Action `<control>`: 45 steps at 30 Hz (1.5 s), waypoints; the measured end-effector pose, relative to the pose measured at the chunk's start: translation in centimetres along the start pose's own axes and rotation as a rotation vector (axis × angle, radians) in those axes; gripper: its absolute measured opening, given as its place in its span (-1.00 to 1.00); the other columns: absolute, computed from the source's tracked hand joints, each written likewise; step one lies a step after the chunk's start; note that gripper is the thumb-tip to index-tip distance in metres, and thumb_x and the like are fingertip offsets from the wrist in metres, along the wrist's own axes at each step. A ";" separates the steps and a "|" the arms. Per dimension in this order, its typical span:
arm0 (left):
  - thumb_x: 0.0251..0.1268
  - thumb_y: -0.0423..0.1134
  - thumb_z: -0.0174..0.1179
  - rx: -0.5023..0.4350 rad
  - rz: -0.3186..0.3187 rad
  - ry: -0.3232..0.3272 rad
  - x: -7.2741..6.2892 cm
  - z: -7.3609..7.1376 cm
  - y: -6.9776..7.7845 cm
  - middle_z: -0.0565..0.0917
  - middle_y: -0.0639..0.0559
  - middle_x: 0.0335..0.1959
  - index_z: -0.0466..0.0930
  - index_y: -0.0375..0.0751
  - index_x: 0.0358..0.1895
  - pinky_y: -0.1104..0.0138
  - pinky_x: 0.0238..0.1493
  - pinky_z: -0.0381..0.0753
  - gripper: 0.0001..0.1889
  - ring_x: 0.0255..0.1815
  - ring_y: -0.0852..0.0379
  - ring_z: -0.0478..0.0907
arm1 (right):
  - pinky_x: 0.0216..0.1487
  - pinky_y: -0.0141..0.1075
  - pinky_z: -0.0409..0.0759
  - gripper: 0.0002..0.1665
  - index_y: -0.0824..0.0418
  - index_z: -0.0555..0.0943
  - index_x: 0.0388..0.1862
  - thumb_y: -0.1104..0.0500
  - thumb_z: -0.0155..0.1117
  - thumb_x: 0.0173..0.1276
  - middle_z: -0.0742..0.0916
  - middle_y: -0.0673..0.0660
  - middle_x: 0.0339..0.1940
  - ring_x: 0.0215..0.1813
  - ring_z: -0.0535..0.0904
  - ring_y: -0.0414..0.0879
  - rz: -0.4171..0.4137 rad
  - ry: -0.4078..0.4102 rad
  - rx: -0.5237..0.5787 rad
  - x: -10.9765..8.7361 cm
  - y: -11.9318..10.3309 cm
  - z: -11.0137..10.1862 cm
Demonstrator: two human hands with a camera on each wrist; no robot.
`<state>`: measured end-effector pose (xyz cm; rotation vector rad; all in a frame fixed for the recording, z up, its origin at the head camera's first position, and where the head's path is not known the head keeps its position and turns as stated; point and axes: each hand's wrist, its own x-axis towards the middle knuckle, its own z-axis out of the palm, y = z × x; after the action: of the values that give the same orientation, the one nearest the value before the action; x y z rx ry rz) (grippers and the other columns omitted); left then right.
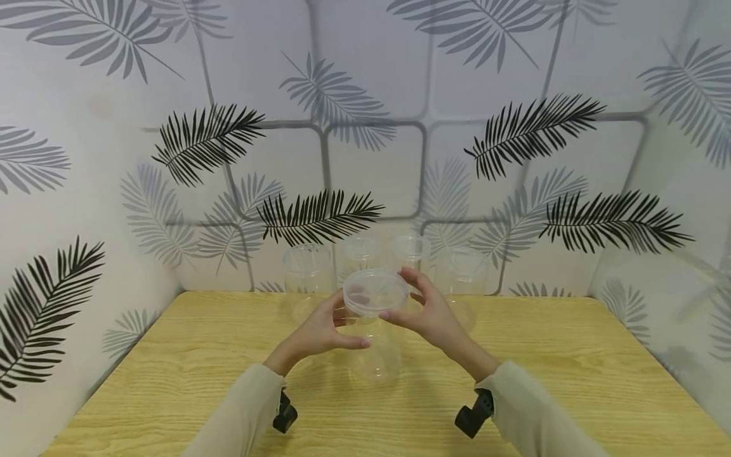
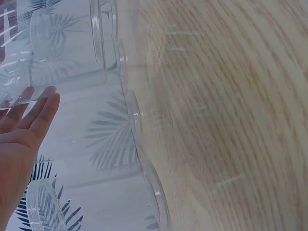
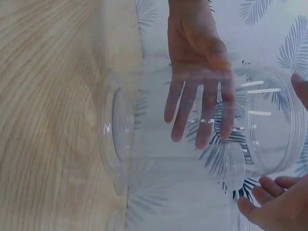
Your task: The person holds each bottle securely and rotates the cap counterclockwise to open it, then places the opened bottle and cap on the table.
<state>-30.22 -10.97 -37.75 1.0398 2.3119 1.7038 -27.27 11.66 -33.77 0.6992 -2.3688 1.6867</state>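
Observation:
A clear plastic jar (image 1: 374,358) stands mid-table with a clear round lid (image 1: 374,291) on its mouth. My right hand (image 1: 402,296) grips the lid's rim between thumb and curled fingers; in the right wrist view the lid (image 3: 275,126) sits between those fingertips (image 3: 269,195). My left hand (image 1: 342,327) lies against the jar's left side with straight fingers and the thumb across the front. Through the jar wall the right wrist view shows that left hand (image 3: 197,77) with fingers spread. The left wrist view shows its flat fingers (image 2: 33,113).
Several more clear jars (image 1: 308,266) stand in a row along the back wall, behind the held one. The wooden table (image 1: 171,355) is enclosed by leaf-patterned walls at the back and both sides. Black wrist mounts (image 1: 473,416) sit under both sleeves.

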 end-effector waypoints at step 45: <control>-0.19 -0.30 0.47 0.018 -0.023 -0.039 -0.4 0.1 0.3 0.36 -0.07 0.25 0.13 0.01 0.36 0.12 0.19 0.44 -0.05 0.14 -0.05 0.47 | 0.13 -0.29 0.47 -0.06 0.22 -0.03 0.44 0.24 0.27 0.21 0.23 0.23 0.39 0.35 0.23 0.03 0.004 -0.494 0.420 1.7 1.9 -3.0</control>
<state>-29.76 -11.08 -37.64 1.0362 2.3109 1.6422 -30.02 14.47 -33.68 1.3126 -2.3017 2.2604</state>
